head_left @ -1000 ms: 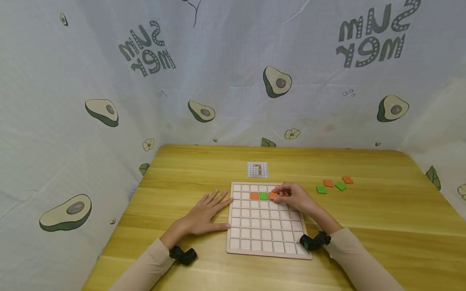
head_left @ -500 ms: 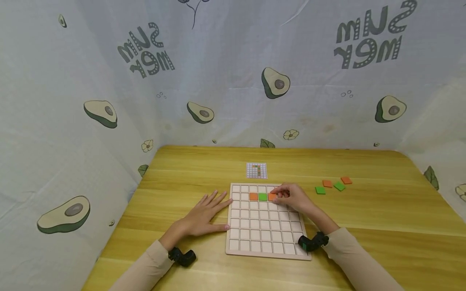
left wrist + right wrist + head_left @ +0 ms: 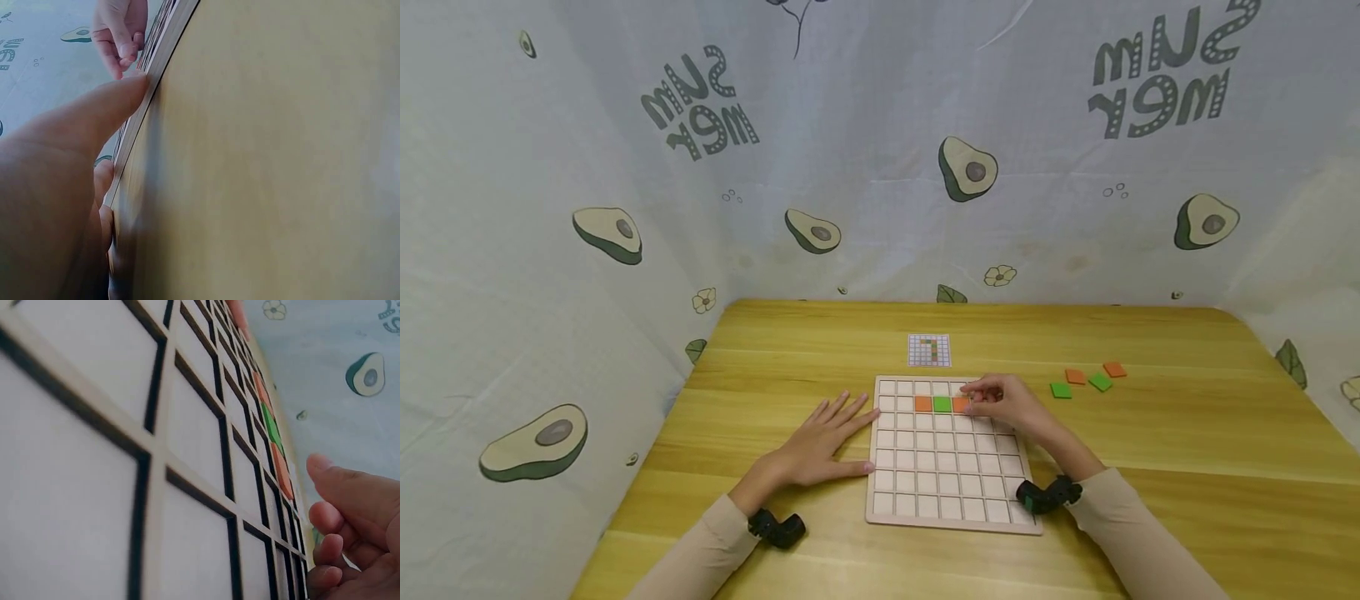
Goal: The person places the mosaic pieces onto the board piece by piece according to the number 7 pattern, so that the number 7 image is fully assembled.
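Note:
A wooden grid board (image 3: 955, 524) lies on the table. In one of its upper rows sit an orange square tile (image 3: 923, 404), a green tile (image 3: 942, 404) and a second orange tile (image 3: 961, 404). My right hand (image 3: 1009, 407) hovers at the right side of that second orange tile. The right wrist view shows this orange tile (image 3: 282, 472) lying in its cell, with my thumb (image 3: 350, 487) and bent fingers apart from it, holding nothing. My left hand (image 3: 816, 442) rests spread on the table, its thumb and a fingertip touching the board's left edge.
A small printed card (image 3: 929, 351) with a coloured grid pattern lies behind the board. Several loose tiles, green (image 3: 1061, 390) and orange (image 3: 1115, 369), lie to the right. A patterned cloth (image 3: 880, 167) hangs behind the wooden table (image 3: 1187, 400).
My right thumb and fingertips have come slightly off the second orange tile, which stays in its cell. The left hand keeps its place.

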A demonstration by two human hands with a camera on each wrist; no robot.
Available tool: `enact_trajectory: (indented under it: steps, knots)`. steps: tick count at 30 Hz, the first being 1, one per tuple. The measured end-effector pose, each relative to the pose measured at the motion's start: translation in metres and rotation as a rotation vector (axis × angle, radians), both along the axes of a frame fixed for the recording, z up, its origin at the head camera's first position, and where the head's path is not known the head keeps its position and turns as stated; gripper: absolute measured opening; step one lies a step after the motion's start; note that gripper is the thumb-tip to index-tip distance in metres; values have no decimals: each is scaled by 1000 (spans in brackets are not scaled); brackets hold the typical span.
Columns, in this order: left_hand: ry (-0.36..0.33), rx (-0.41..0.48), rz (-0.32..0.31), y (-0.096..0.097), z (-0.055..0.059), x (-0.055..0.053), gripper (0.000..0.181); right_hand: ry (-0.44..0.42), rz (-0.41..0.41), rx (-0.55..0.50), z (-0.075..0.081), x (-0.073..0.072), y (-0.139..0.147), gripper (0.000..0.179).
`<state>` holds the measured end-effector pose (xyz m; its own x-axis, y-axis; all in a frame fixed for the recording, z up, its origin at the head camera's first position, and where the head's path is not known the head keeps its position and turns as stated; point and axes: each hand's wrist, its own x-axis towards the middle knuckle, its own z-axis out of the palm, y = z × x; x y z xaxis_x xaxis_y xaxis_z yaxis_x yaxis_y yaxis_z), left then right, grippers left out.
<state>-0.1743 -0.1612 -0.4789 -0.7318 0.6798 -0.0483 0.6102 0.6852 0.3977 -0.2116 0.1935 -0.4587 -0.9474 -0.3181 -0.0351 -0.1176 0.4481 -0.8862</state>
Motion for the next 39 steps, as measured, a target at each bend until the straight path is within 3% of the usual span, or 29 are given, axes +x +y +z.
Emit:
enact_trajectory:
  steps: [9, 15, 21, 28, 39]
  knots:
    - [-5, 2, 5, 0, -4, 0, 83, 105, -94, -14, 9, -1, 28, 33]
    - [-7, -5, 9, -1, -4, 0, 84, 130, -182, 34, 15, 2, 50, 39]
    - [2, 2, 5, -1, -2, 0, 82, 169, -219, 45, 11, 3, 72, 40]
    - [2, -2, 5, 1, -2, 1, 83, 153, -260, 76, 8, 8, 93, 45]
    - [8, -9, 6, 0, -4, -1, 83, 173, -259, 118, -6, 7, 117, 44]
